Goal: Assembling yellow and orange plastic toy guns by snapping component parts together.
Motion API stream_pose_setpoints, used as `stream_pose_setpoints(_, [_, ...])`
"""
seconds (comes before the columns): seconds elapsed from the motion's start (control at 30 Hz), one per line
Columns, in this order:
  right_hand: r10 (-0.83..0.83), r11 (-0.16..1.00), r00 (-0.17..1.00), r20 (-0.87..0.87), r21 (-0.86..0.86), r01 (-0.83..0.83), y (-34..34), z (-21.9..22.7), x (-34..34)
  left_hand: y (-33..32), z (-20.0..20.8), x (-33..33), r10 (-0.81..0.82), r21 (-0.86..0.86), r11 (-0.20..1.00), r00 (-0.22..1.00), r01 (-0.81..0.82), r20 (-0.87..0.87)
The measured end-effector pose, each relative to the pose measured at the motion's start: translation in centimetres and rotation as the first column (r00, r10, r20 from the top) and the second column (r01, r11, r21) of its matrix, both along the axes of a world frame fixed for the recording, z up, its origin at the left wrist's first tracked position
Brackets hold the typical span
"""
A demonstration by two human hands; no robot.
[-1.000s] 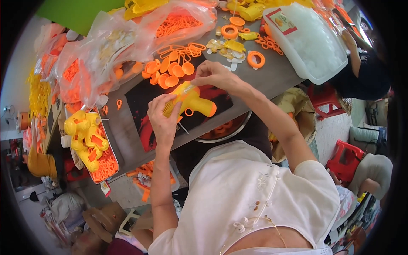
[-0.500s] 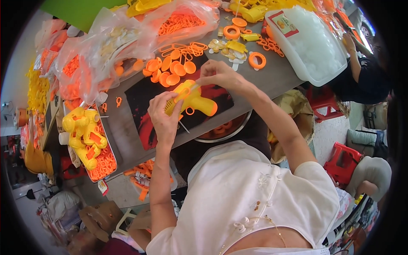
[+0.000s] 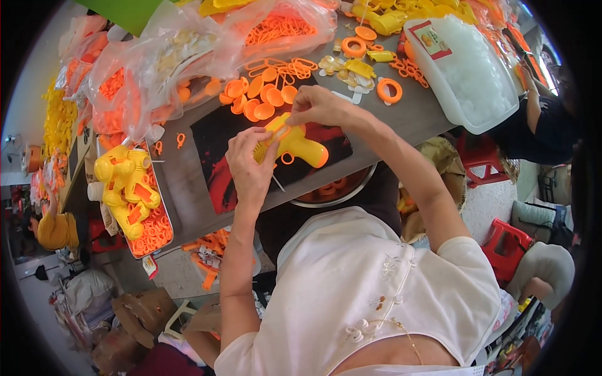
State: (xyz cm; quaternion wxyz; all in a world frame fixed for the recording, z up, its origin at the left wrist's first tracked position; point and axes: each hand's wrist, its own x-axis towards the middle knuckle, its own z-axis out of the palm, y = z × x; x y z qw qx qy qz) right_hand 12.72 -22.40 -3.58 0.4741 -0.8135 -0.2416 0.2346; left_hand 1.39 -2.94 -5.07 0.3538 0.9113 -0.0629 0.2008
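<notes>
A yellow toy hair dryer (image 3: 303,148) with an orange panel lies on its side above a dark red-and-black mat (image 3: 216,135). My left hand (image 3: 252,161) grips it at the grille end, fingers wrapped round the body. At the body's far side, my right hand (image 3: 321,106) has thumb and fingertips pinched together; whatever is between them is hidden. An orange ring sits below the body near the handle. A thin pale stick pokes out beneath my left hand. Just beyond the dryer are several orange spoon-like cups (image 3: 264,111).
At left, a tray (image 3: 168,225) bears yellow toy bodies (image 3: 128,188) and small orange parts. Plastic bags (image 3: 219,50) of parts line the far side. A white bin (image 3: 470,75) stands at right. Below the table edge is a metal bowl (image 3: 351,193). Another person (image 3: 545,125) sits at far right.
The view has shifted slightly, so the table things sit a little further right. My right fingers have come closer to the dryer's body; my left hand keeps its hold.
</notes>
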Motion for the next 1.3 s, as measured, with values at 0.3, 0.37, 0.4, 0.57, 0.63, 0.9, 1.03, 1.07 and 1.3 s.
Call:
stream_pose_setpoints(0.3, [0.015,0.994,0.948,0.319,0.097,-0.048,-0.2,-0.6,-0.5,-0.4,0.0,-0.4,0.038,0.064,0.997,0.997,-0.042,0.063])
stream_pose_setpoints(0.37, [0.046,0.989,0.869,0.492,0.098,-0.108,-0.7,-0.7,-1.3,-0.2,-0.4,-0.6,0.042,0.021,0.999,0.998,-0.043,0.046])
stream_pose_setpoints(0.4, [0.068,0.982,0.758,0.649,0.09,-0.165,-0.8,-0.6,-1.6,-0.1,-0.4,-0.6,0.046,0.021,0.999,0.998,-0.047,0.044])
stream_pose_setpoints(0.57, [0.198,0.974,0.652,0.732,-0.071,-0.216,-1.1,-0.1,-2.8,0.6,-0.3,-0.3,0.003,-0.077,0.997,0.999,-0.006,-0.034])
stream_pose_setpoints(0.63, [0.22,0.971,0.617,0.755,-0.105,-0.217,-0.7,-0.3,-3.0,0.2,-0.2,-0.3,0.009,-0.082,0.997,0.999,-0.012,-0.03])
stream_pose_setpoints(0.9, [-0.071,0.883,0.974,-0.214,0.441,0.161,0.5,-2.0,-2.1,-0.2,0.0,-0.9,0.033,-0.046,0.998,0.998,-0.036,-0.049])
stream_pose_setpoints(1.03, [0.078,0.991,0.984,-0.16,0.118,-0.059,0.9,-0.7,-1.2,-0.4,-0.2,-0.8,0.043,-0.066,0.997,0.999,-0.044,-0.011])
stream_pose_setpoints(1.07, [0.072,0.992,0.984,-0.16,0.115,-0.054,0.8,-1.0,-0.8,-0.4,-0.4,-0.8,0.042,-0.065,0.997,0.999,-0.04,0.023])
stream_pose_setpoints(1.3, [0.111,0.985,0.952,-0.287,0.157,-0.067,1.0,-1.9,1.1,-0.1,-1.2,-0.4,0.003,-0.052,0.999,0.998,0.0,0.058])
